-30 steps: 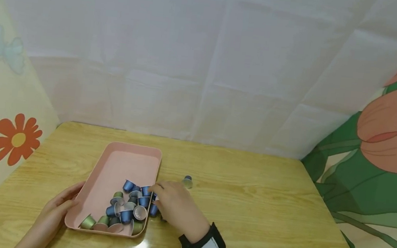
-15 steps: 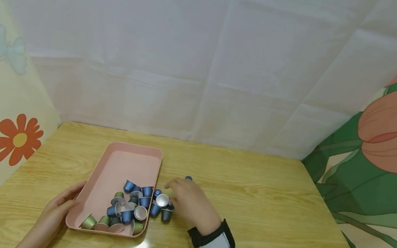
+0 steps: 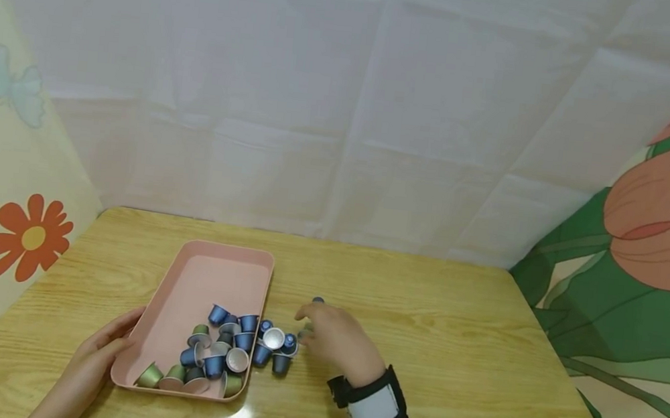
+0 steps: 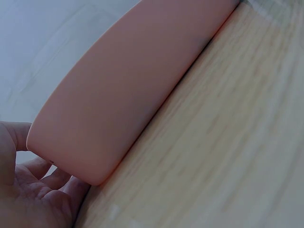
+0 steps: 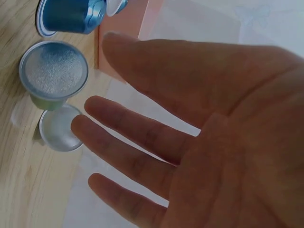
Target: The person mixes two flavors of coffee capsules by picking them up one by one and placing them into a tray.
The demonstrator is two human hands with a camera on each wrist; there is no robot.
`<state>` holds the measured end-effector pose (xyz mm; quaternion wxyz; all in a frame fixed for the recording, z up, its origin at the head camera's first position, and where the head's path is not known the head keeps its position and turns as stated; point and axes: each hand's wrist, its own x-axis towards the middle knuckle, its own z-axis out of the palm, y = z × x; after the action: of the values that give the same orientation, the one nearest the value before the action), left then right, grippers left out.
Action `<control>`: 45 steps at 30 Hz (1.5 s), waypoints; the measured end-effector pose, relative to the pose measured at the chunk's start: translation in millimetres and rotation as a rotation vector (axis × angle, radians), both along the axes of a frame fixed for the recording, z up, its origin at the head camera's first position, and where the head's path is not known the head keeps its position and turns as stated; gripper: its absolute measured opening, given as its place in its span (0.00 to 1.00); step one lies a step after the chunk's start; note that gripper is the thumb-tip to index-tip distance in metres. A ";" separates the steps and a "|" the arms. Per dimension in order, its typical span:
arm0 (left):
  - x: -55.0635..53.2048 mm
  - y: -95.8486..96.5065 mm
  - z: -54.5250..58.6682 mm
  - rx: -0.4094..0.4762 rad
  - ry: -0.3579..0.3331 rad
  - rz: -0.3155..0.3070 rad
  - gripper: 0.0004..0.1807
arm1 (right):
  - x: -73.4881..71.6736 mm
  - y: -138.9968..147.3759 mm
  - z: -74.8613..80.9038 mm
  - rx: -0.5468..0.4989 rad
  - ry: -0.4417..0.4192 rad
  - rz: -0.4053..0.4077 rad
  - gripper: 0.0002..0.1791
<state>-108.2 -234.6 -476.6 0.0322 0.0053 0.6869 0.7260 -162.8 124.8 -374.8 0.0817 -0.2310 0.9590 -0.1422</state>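
Observation:
My left hand (image 3: 86,363) grips the near left corner of a pink tray (image 3: 214,271), its thumb at the rim. In the left wrist view the tray's outer wall (image 4: 118,90) lies beside the fingers. Several blue, green and dark coffee capsules are heaped at the tray's near end, among them a green capsule (image 3: 149,375). My right hand (image 3: 343,344) is over the wood right of the tray, fingers extended and apart. In the right wrist view its fingertips are near a foil-lidded green capsule (image 5: 54,71) and another silver-lidded capsule (image 5: 61,128), with nothing held.
Against the tray's right side sits a small cluster of capsules, including a dark one (image 3: 281,365) and one with its silver lid up (image 3: 273,338). A blue-topped capsule (image 3: 318,299) shows behind the right hand. White cloth (image 3: 345,102) hangs at the table's far edge.
My right hand has moved right, away from the tray's edge, leaving a silver-lidded capsule and others uncovered beside it. The left hand and tray have stayed nearly still.

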 end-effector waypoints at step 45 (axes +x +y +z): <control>-0.1 0.2 0.2 -0.020 -0.012 0.002 0.32 | -11.9 1.0 -21.6 0.036 -0.015 -0.038 0.14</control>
<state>-108.4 -234.4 -476.4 0.0356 -0.0001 0.6940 0.7191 -174.7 125.8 -396.4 0.0906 -0.2103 0.9650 -0.1280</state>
